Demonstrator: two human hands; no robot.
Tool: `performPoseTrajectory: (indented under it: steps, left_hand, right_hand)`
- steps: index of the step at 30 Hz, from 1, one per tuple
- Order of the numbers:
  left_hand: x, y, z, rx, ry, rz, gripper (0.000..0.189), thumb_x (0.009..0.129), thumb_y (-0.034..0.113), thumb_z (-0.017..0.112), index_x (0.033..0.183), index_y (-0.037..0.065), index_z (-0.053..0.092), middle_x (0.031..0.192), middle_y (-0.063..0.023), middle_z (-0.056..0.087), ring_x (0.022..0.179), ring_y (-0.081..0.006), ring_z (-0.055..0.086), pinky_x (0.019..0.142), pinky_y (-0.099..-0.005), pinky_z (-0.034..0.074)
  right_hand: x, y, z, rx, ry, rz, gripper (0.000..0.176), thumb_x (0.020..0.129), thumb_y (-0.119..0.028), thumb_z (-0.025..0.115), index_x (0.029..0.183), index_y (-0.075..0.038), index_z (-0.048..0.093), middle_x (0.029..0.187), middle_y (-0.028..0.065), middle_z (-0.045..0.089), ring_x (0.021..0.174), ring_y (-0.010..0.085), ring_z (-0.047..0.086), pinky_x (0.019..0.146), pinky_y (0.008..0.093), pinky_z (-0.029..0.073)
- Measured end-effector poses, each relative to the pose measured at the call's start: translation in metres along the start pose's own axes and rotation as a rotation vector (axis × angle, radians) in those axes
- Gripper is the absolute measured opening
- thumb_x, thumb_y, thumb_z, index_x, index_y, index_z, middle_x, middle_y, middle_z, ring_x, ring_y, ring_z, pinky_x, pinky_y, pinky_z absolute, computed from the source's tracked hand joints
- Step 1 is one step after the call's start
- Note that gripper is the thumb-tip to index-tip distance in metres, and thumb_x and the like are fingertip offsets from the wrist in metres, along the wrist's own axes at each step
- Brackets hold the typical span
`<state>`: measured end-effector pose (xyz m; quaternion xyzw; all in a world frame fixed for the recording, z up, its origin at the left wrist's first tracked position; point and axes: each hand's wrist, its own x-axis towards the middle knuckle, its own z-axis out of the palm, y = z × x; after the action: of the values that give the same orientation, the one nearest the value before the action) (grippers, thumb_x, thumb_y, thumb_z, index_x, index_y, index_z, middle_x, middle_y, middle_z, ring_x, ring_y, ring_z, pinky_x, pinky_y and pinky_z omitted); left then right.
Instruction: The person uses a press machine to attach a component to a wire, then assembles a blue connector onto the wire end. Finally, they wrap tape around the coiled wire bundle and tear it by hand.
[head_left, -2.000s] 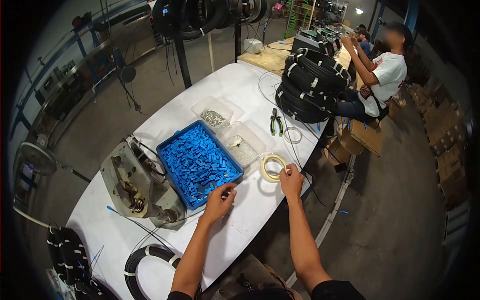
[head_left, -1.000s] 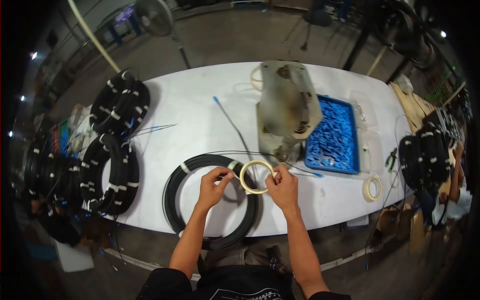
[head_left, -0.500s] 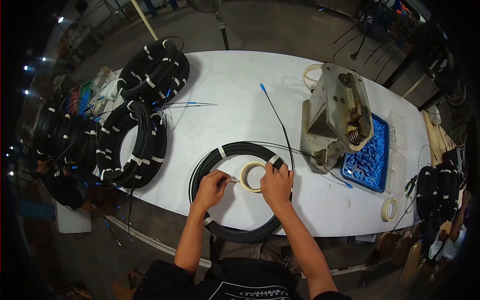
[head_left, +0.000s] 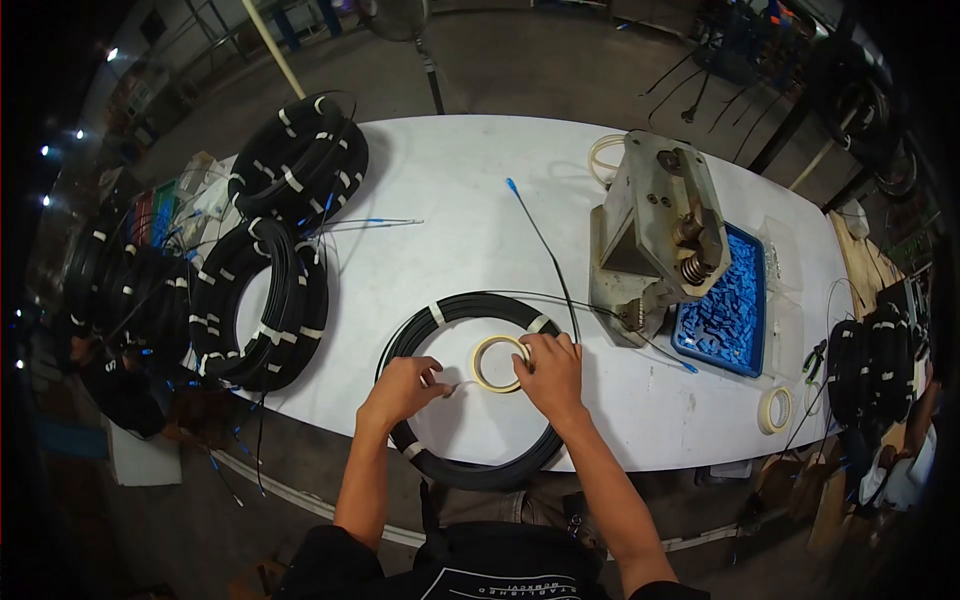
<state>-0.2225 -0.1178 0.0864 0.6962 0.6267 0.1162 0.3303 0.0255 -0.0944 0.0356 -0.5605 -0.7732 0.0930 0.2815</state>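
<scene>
A coil of black cable point(head_left: 470, 473), bound with white tape bands, lies on the white table in front of me. Within its ring, a roll of cream masking tape point(head_left: 478, 377) is gripped at its right edge by my right hand point(head_left: 552, 375). My left hand point(head_left: 402, 388) is over the coil's left side, fingers curled, with a short tape end at its fingertips; the exact pinch is hard to see. One cable end with a blue connector point(head_left: 512, 186) stretches toward the far side. Another blue-tipped end point(head_left: 690, 368) points right, past the metal press.
A metal press point(head_left: 660, 220) stands at right, beside a blue tray point(head_left: 765, 300) of small blue parts. A second tape roll point(head_left: 775, 410) lies near the right edge. More taped cable coils point(head_left: 300, 160) are stacked at left. Another person's dark-clothed body point(head_left: 118, 395) is at far left.
My left hand has shifted slightly left and down, its fingers looser. The tape roll sits a little further left in the view, still in my right hand. The whole view has shifted slightly.
</scene>
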Motion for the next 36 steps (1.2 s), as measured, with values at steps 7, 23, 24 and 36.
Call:
performPoseTrajectory:
  steps: [7, 23, 24, 36]
  left_hand:
    - [0.07, 0.016, -0.006, 0.191, 0.335, 0.342, 0.065, 0.072, 0.015, 0.077, 0.132, 0.006, 0.053, 0.12, -0.016, 0.06, 0.107, -0.0345, 0.057, 0.093, -0.0416, 0.047]
    - [0.122, 0.041, -0.013, 0.32, -0.01, 0.343, 0.044, 0.079, 0.018, 0.072, 0.121, 0.01, 0.06, 0.115, -0.0115, 0.06, 0.098, -0.034, 0.064, 0.086, -0.0427, 0.052]
    - [0.114, 0.044, -0.023, 0.288, 0.025, 0.359, 0.043, 0.08, 0.018, 0.072, 0.12, 0.008, 0.06, 0.114, -0.0118, 0.061, 0.094, -0.0346, 0.065, 0.084, -0.0431, 0.052]
    - [0.02, 0.071, -0.106, -0.137, 0.475, 0.482, 0.052, 0.07, -0.01, 0.074, 0.117, 0.005, 0.057, 0.109, -0.0129, 0.066, 0.101, -0.0308, 0.067, 0.083, -0.0361, 0.054]
  right_hand:
    - [-0.025, 0.028, -0.03, 0.18, 0.064, 0.651, 0.071, 0.078, -0.044, 0.076, 0.127, 0.001, 0.052, 0.116, 0.022, 0.057, 0.112, 0.0425, 0.05, 0.096, 0.0501, 0.042]
    - [-0.026, 0.001, -0.017, 0.397, 0.122, 0.444, 0.051, 0.083, -0.017, 0.068, 0.128, 0.002, 0.051, 0.123, 0.0219, 0.053, 0.11, 0.0423, 0.055, 0.09, 0.0473, 0.047]
    - [-0.02, -0.004, -0.024, 0.402, 0.12, 0.44, 0.051, 0.083, -0.017, 0.068, 0.128, 0.002, 0.051, 0.123, 0.0219, 0.053, 0.11, 0.0423, 0.055, 0.09, 0.0473, 0.047]
    - [0.017, -0.105, -0.141, 0.401, 0.143, 0.051, 0.067, 0.075, -0.002, 0.07, 0.137, -0.003, 0.046, 0.113, 0.0193, 0.06, 0.096, 0.0384, 0.063, 0.081, 0.0421, 0.053]
